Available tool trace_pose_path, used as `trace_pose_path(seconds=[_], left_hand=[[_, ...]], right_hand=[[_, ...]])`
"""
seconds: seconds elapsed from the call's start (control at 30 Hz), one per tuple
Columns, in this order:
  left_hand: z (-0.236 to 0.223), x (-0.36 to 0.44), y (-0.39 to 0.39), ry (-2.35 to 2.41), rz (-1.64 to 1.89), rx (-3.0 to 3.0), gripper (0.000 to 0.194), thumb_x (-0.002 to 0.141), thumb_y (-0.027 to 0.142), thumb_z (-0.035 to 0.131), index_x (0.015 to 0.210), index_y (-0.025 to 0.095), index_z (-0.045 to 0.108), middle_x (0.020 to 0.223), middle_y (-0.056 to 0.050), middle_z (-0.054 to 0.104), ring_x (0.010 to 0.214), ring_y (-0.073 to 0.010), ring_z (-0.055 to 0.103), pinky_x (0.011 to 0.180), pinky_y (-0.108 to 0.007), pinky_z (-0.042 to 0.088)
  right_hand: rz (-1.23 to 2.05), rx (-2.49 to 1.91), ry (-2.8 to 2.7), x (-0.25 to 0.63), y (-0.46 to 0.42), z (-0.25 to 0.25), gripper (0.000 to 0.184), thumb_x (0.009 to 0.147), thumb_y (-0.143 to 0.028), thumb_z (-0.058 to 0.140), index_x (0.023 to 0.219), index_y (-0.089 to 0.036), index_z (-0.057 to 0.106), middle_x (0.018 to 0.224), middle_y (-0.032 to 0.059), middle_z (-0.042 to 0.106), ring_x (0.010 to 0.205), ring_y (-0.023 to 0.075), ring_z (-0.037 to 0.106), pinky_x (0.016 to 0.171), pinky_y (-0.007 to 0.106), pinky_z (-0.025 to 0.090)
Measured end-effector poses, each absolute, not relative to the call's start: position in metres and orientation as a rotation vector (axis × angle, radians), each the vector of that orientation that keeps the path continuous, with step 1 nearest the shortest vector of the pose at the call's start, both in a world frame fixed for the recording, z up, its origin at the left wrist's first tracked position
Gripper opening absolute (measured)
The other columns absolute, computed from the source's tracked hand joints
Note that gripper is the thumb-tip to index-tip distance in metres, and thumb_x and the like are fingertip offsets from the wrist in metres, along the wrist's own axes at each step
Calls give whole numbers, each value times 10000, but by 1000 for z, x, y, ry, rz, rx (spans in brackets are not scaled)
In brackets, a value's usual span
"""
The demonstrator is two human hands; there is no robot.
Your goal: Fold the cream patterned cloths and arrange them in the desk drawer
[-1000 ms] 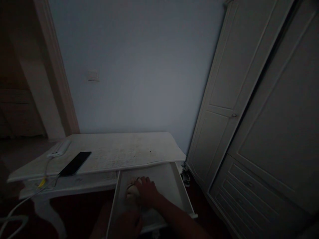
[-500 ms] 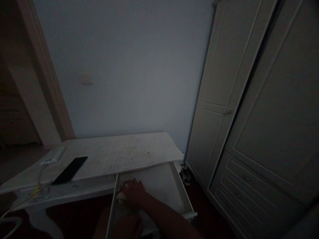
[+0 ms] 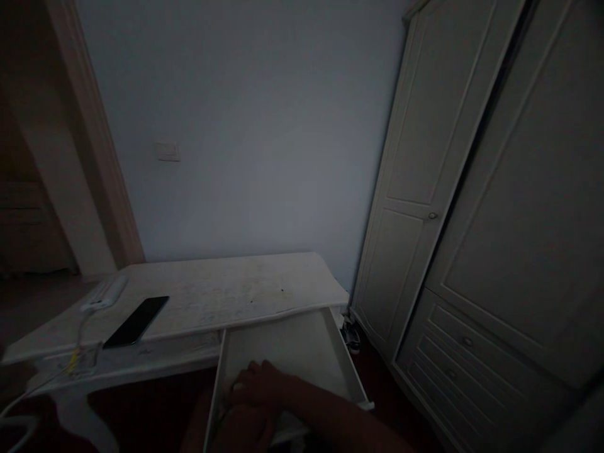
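Note:
The room is very dim. A white drawer (image 3: 346,368) stands pulled out from the right side of a white desk (image 3: 226,292). My right hand (image 3: 262,385) lies inside the drawer near its front left corner, fingers curled over a small pale wad (image 3: 234,387) that barely shows under them. My left hand (image 3: 243,431) rests lower down at the drawer's front edge, and its fingers are lost in the dark.
A black phone (image 3: 136,321) and a white power strip (image 3: 104,294) with a cable lie on the desk's left part. A tall white wardrobe (image 3: 472,220) stands close on the right. A doorway (image 3: 33,189) opens at the left, and a wall switch (image 3: 167,151) sits above the desk.
My right hand has slid with the pale wad from the drawer's middle toward its front left corner. The wad is now almost covered. The view has shifted slightly.

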State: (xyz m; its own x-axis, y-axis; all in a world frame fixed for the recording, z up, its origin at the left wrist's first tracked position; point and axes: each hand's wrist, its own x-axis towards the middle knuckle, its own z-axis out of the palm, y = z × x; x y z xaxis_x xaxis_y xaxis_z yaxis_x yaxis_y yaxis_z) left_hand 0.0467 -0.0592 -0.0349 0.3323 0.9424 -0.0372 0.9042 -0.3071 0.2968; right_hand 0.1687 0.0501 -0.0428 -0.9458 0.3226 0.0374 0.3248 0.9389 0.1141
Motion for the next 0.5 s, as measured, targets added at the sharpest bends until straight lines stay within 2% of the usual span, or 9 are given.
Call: trace_pose_path(seconds=[0.13,0.27,0.37,0.5], left_hand=[[-30,45,-60,1627,171,2360,388,1010,283,420,1012,258,807,1087,-88,817,1050,-256,736,933,-343,525],[-25,48,-60,1653,98,2341,401,1026,272,401,1018,249,801,1070,-99,812,1017,-245,744,916,-331,531],[-19,51,-61,1686,9,2308,377,1026,272,421,1008,245,797,1084,-101,811,1011,-248,752,905,-328,533],[-18,51,-63,1650,32,2299,369,1033,274,407,1105,276,770,1118,-76,810,1055,-248,757,920,-326,535]], right_hand=[[-153,-459,-3101,176,48,-53,528,909,-409,758,1390,-331,554,1378,90,626,1145,332,618,763,434,590],[-108,-482,-3105,183,46,-55,545,882,-370,757,1381,-292,551,1320,122,644,1119,329,622,754,411,562],[-57,-529,-3110,193,44,-51,594,870,-389,761,1412,-307,531,1345,125,632,1165,343,610,786,425,560],[30,-658,-3099,218,42,-44,561,895,-445,747,1412,-370,542,1377,102,615,1224,354,594,845,451,557]])
